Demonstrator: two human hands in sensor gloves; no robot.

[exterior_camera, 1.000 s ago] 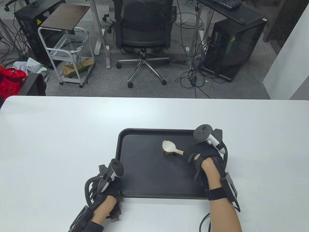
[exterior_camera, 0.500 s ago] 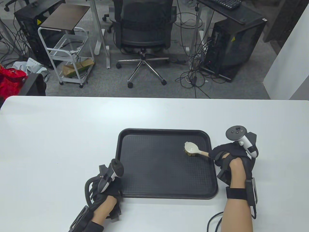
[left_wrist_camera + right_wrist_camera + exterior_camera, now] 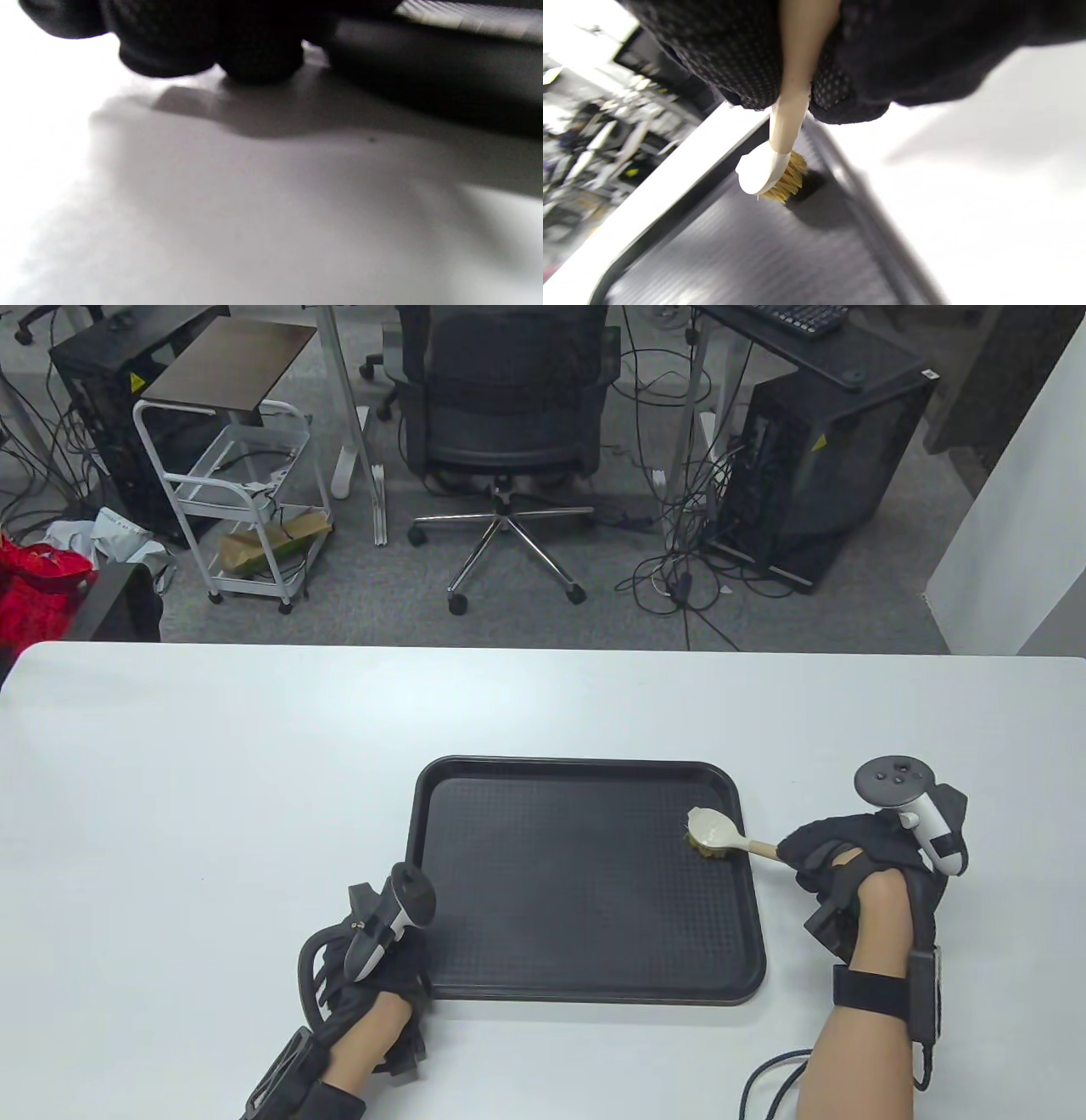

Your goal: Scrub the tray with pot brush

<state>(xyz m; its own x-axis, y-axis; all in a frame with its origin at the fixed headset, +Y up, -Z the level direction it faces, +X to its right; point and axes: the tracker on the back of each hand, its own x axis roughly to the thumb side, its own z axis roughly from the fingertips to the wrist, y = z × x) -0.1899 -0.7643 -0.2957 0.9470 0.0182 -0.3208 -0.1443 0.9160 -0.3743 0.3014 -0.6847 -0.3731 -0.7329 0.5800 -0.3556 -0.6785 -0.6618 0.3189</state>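
- Tray (image 3: 585, 976): black, laid flat on the white desk (image 3: 212, 814), nearer its front edge.
- Pot brush (image 3: 711, 833): bristles set down on the tray floor by the right rim (handle passing over it).
- Right hand (image 3: 857, 857): grip closed around the brush handle.
- Left hand (image 3: 382, 976): rested at the tray's front-left corner; grip state cannot be told.

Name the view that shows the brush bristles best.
Right wrist view: the pot brush appears close, its tan bristles on the tray near its rim. Table view shows them small under the white head; left wrist view shows none.
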